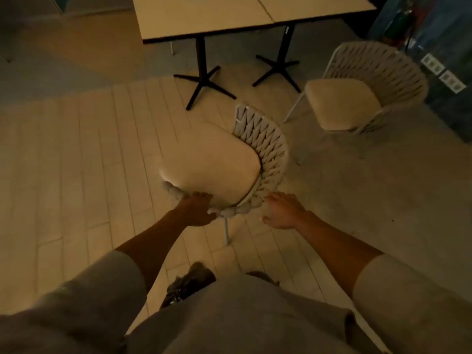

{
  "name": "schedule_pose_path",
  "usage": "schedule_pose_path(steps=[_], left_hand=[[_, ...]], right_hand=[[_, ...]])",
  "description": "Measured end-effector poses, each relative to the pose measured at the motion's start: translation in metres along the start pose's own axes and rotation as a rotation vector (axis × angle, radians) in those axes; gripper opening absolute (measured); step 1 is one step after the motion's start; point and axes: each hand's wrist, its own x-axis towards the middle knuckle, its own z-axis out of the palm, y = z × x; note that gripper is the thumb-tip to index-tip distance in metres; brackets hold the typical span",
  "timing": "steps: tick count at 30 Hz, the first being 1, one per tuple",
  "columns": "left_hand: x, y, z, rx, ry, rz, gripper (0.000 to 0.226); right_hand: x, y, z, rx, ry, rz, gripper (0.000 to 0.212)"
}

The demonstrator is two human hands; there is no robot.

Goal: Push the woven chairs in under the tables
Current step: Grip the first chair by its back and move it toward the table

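Woven chair [212, 162] stands short of the surface [204, 19], which lies straight ahead beyond it; left hand [196, 209] grips the near back rim; right hand [281, 212] touches alongside, grip unclear.

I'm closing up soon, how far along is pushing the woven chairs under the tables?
Nothing done yet: neither chair is under the beige-topped black-pedestal tables. In hand: the left hand grips the back rim of the near cream woven cushioned chair, the right hand rests on it. Left: that chair, then the second cream woven chair at right.
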Motion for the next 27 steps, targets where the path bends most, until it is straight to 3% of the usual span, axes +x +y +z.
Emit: schedule_pose_path(steps=[5,10,15,22,25,27], left_hand=[[0.023,0.002,0.013,-0.053,0.015,-0.009,0.093],[0.059,0.004,0.025,-0.111,-0.014,-0.020,0.078],[0.098,-0.033,0.063,-0.018,-0.100,-0.016,0.091],[0.142,-0.058,0.106,0.043,-0.153,0.087,0.095],[0.156,-0.059,0.125,0.136,-0.081,0.137,0.064],[0.163,-0.059,0.132,0.157,-0.063,0.140,0.040]], right_hand=[[0.019,0.015,0.004,-0.025,-0.031,-0.008,0.087],[0.051,0.028,0.006,-0.049,-0.016,-0.038,0.079],[0.089,0.045,0.018,-0.106,0.011,-0.066,0.072],[0.158,0.089,0.024,-0.314,-0.007,-0.018,0.084],[0.183,0.102,0.019,-0.459,-0.010,-0.009,0.088],[0.194,0.108,0.018,-0.505,0.017,-0.054,0.078]])
